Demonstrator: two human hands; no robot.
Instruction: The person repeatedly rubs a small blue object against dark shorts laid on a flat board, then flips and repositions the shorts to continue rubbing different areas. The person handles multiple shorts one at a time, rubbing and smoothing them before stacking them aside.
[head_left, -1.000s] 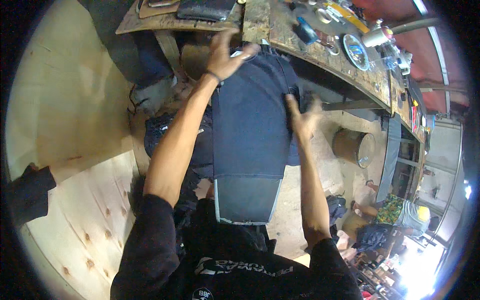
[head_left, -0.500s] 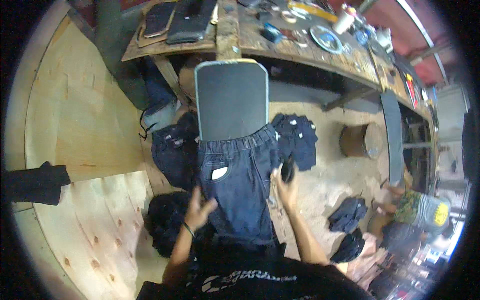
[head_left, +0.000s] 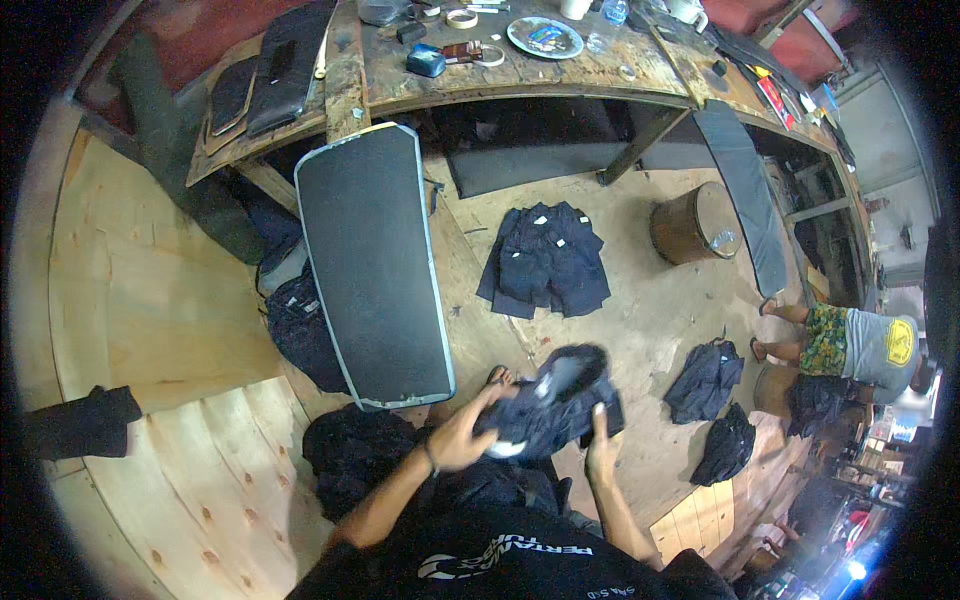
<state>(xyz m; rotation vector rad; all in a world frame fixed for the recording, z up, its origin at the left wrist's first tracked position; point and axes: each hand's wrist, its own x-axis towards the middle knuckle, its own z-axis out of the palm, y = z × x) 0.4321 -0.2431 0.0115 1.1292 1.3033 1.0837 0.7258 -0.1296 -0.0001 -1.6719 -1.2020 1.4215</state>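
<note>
Dark blue jeans [head_left: 548, 408] hang bunched between my two hands, their waistband opening turned up and blurred by motion. At their left side my left hand [head_left: 464, 436] is closed on the cloth. My right hand [head_left: 602, 452] grips the right edge, its thumb pointing up and its other fingers partly hidden. A white patch [head_left: 507, 448] shows low on the jeans, near my left fingers. To the left a long dark padded board [head_left: 372, 270] with a pale rim juts from the workbench, bare of cloth.
The wooden workbench [head_left: 460, 92] carries a plate [head_left: 545, 38] and tape rolls. On the floor lie stacked dark garments [head_left: 548, 258], more garment piles [head_left: 704, 380] at right and a dark heap [head_left: 355, 445] at left. A round wooden stool [head_left: 690, 225] stands near another person [head_left: 865, 340].
The jeans have come off the padded board and are bunched between my hands, nearer my body and further right. The dark object in my right hand no longer shows. My view has shifted right.
</note>
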